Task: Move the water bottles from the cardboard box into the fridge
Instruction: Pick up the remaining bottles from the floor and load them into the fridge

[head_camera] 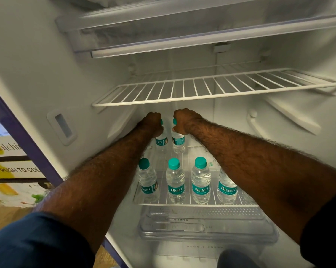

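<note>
Head view: my left hand (151,123) and right hand (182,120) each clamp a clear, teal-labelled bottle's neck at 12 o'clock, left bottle (161,141), right bottle (178,141).

Two bottles (170,139) upright at shelf (202,204) rear; four bottles (188,182) upright along front.

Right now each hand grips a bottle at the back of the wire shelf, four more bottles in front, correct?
Not the wire shelf. Head view shows the left hand and right hand gripping bottles above the clear shelf below it, four bottles in front.
</note>
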`<state>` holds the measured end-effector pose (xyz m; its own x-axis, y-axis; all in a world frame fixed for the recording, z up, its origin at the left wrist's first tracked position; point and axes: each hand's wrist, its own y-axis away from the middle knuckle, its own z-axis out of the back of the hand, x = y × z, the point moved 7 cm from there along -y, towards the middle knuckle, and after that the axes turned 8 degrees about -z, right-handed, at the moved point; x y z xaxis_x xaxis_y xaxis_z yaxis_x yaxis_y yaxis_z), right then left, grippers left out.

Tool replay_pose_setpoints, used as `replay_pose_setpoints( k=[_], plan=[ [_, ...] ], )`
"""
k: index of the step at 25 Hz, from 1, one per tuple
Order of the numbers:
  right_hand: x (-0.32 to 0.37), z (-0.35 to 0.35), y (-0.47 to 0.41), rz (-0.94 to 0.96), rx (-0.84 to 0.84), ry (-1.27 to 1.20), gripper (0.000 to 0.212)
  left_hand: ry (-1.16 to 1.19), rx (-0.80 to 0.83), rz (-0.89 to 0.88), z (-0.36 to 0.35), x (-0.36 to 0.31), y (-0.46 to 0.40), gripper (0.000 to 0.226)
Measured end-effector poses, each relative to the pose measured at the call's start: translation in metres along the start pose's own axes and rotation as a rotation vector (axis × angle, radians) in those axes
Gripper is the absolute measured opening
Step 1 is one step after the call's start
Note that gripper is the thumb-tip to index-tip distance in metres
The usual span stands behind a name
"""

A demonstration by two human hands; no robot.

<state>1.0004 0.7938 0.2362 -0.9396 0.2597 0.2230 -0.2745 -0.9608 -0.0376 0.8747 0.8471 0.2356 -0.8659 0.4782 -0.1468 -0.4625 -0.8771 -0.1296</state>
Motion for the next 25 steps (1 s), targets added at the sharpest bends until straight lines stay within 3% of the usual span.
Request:
replay_pose_setpoints(
  k=[12,22,25],
  plan=[
    [-0.006,0.012,0.010,-0.030,-0.050,-0.145,0.066,0.038,-0.045,0.027,0.020,-0.012,0.017,0.057],
    [0.000,0.070,0.074,-0.102,-0.281,-0.408,0.068,0.337,-0.356,0.041,0.084,-0.036,0.096,0.051],
    [0.005,0.083,0.110,-0.112,-0.306,-0.444,0.074,0.314,-0.416,-0.003,0.092,-0.031,0.136,0.056]
  ],
)
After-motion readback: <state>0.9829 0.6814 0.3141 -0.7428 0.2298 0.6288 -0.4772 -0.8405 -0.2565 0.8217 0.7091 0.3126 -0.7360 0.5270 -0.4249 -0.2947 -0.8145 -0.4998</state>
